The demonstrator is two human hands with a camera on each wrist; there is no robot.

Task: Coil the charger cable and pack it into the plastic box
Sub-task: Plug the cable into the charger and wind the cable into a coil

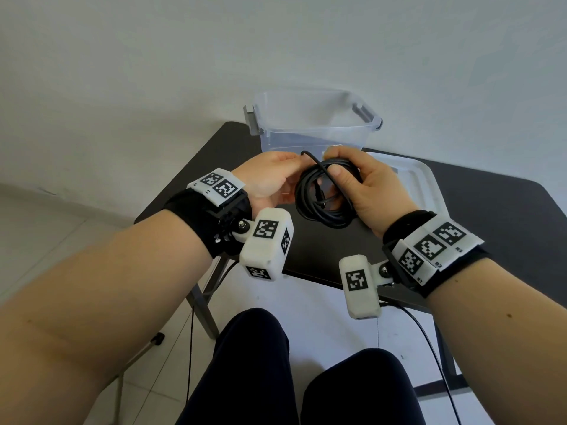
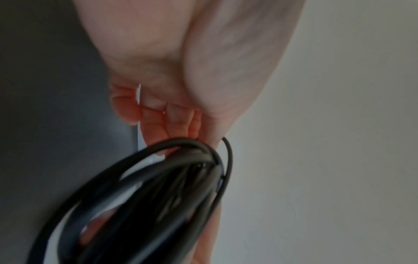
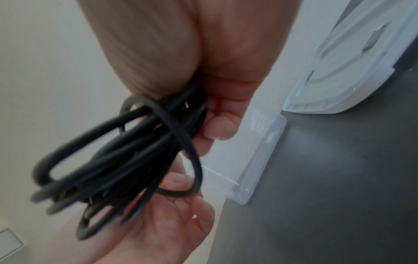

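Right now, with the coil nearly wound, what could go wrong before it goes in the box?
The free end that the left hand pinches is not yet tucked, so the cable coil could spring open. Only the right hand holds the loops; a loose grip could drop them. The plastic box looks light and could slide.

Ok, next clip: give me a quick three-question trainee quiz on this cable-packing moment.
1. True or false: the cable already lies in the box.
2. Which hand grips the coiled bundle? A) left hand B) right hand
3. Fill in: the lid lies on the table to the ___ of the box.

Key: 1 false; 2 B; 3 right.
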